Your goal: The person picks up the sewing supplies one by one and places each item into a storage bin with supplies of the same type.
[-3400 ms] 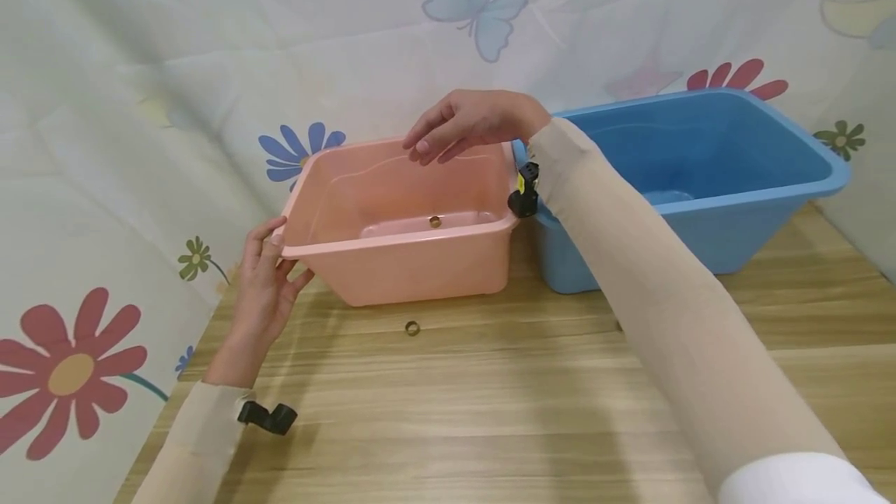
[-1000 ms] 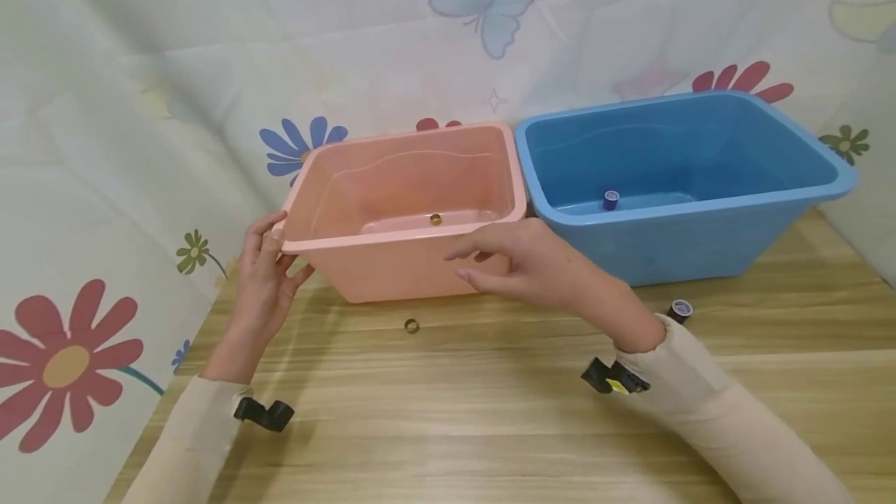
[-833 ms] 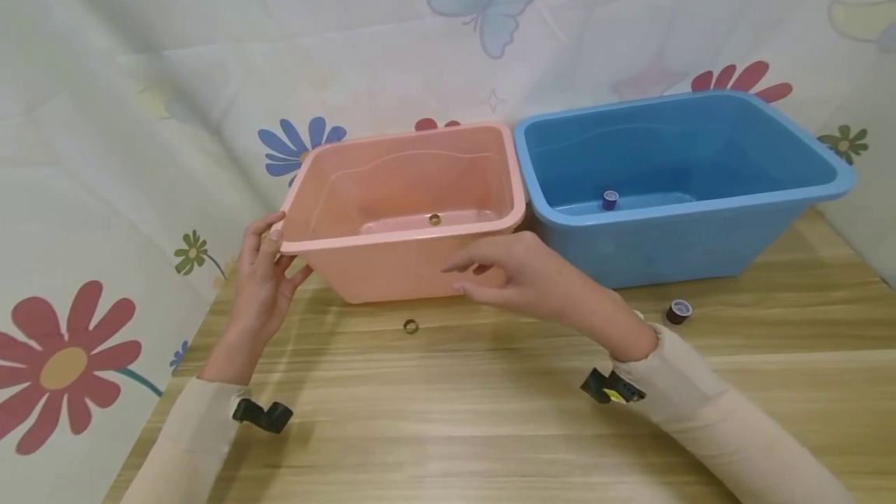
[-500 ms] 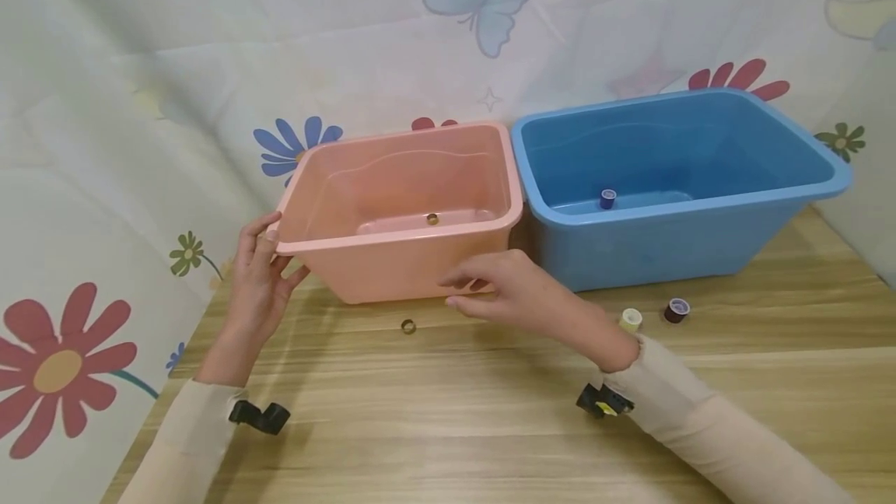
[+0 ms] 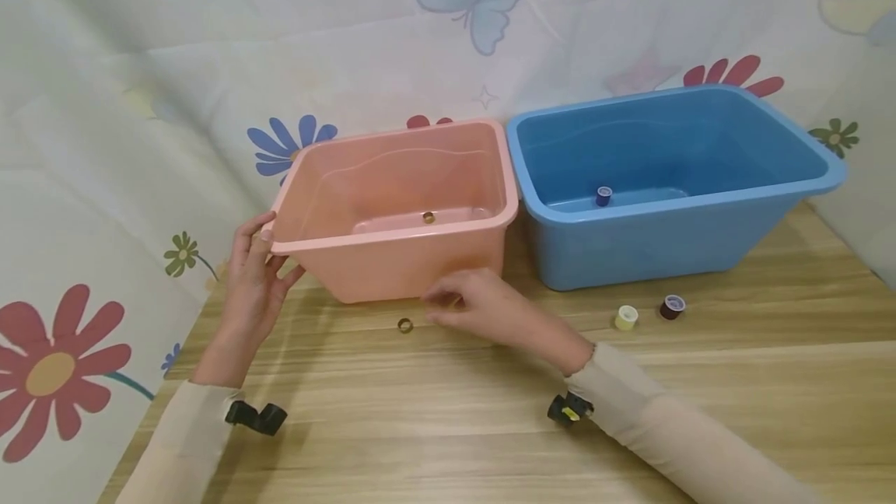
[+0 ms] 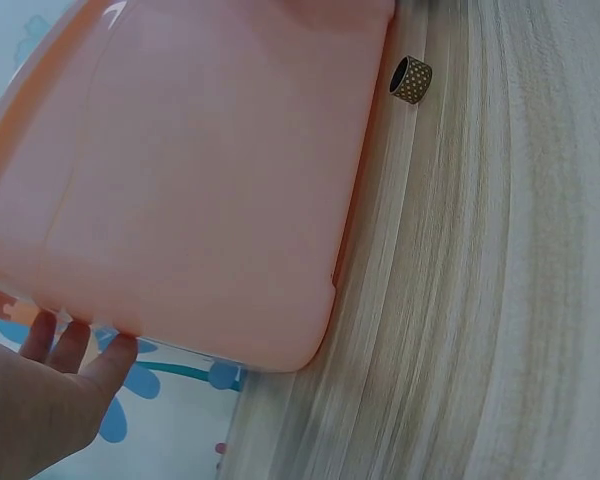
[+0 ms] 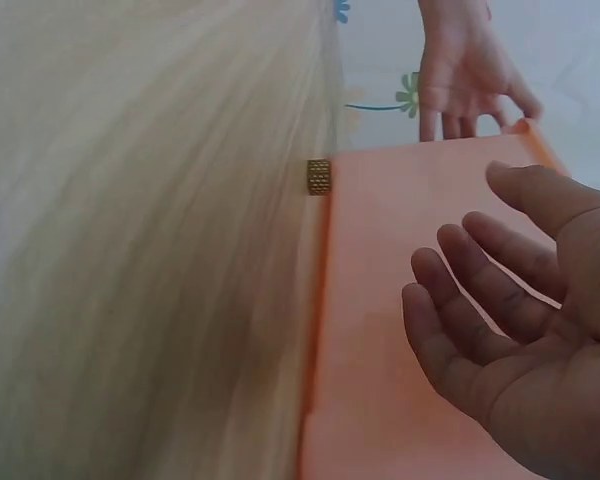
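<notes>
My left hand (image 5: 253,286) grips the left rim corner of the pink tub (image 5: 399,267), with several fingers against its outside in the left wrist view. A brass, dimpled thimble ring (image 6: 411,80) lies on the table just in front of the tub. Close to the right of that ring hovers my right hand (image 5: 483,306), its fingers loosely bent. Nothing is held between them in the right wrist view. A second brass ring (image 5: 428,218) rests on the floor of the pink tub.
The blue tub (image 5: 644,247) stands to the right with a small purple spool (image 5: 603,195) inside. A yellow spool (image 5: 626,317) and a dark maroon spool (image 5: 672,307) stand on the wooden table (image 5: 420,426) before it. A patterned cloth (image 5: 350,45) hangs behind.
My right hand has come down from above the pink tub to the table and moved left toward the brass ring. This uncovered the spools at right. The left hand keeps its grip.
</notes>
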A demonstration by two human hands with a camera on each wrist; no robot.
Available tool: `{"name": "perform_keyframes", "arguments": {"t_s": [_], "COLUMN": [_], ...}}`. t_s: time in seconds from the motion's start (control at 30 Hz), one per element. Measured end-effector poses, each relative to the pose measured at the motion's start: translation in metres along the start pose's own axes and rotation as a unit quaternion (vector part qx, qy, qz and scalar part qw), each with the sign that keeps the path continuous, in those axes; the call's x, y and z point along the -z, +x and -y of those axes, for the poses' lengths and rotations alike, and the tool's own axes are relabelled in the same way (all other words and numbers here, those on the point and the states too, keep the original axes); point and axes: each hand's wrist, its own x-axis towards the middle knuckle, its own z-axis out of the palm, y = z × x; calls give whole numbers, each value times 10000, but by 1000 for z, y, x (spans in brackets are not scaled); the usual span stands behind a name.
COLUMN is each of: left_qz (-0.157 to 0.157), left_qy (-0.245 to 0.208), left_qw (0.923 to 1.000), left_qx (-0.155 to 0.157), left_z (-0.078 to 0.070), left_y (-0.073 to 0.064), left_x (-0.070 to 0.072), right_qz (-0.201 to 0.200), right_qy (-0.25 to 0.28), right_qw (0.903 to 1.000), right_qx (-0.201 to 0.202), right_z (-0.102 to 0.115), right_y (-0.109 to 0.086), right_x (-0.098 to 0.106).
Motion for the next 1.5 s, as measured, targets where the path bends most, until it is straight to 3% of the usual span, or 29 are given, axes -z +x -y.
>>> {"name": "perform_keyframes", "arguments": {"t_s": [0.3,0.6,0.87,1.07,1.3,1.5], "left_qz": [-54,1,-71,-71,-97,-128], "left_qy": [32,-18,-159,-94,-17,-4], "left_qw": [10000,10000,9998,9999,10000,9999], "left_qx": [29,-9,-33,12,4,69], "left_z": [-2,-1,-2,-2,-1,-1], "left_y": [1,3,4,2,2,0], "left_x": [-2,-3,-4,-3,-3,-2], "right_qz": [188,451,181,244,351,254], "right_qy": [-262,-12,-69,-274,-149,-151], "right_qw": [9995,9988,9990,9970,9930,9936], "right_qx": [-23,-208,-413,-683,-1115,-1094], "right_z": [-15,-19,-15,-14,-12,-11], "right_y": [16,30,35,38,41,41], "right_x": [-18,-38,-49,-55,-58,-62]}}
